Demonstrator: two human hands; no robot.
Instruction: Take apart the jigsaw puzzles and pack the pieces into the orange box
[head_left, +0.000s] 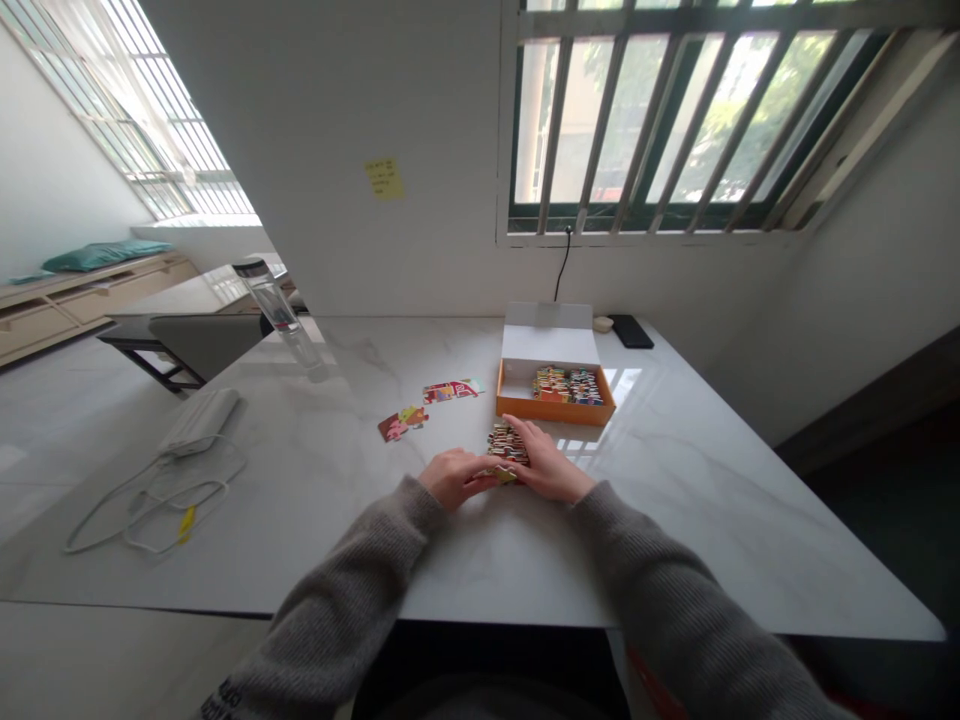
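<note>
My left hand (454, 478) and my right hand (544, 460) press in from both sides on a small stack of jigsaw puzzle pieces (508, 447) with colourful printed faces. The stack stands on the white marble table (322, 480), close to the table's near edge. Just beyond my right hand sits an orange box (555, 408) holding rows of upright puzzle pieces (568, 385), and its white lid (550, 335) stands open behind it. Left of my hands lie two small joined groups of pieces (401, 424) (450, 391), flat and apart from my fingers.
A clear bottle (274, 310) stands at the far left of the table. A white device (199, 420) with a looped white cable (150, 510) lies to my left. A black phone (631, 331) lies at the back edge, and the right side shows bare glossy marble.
</note>
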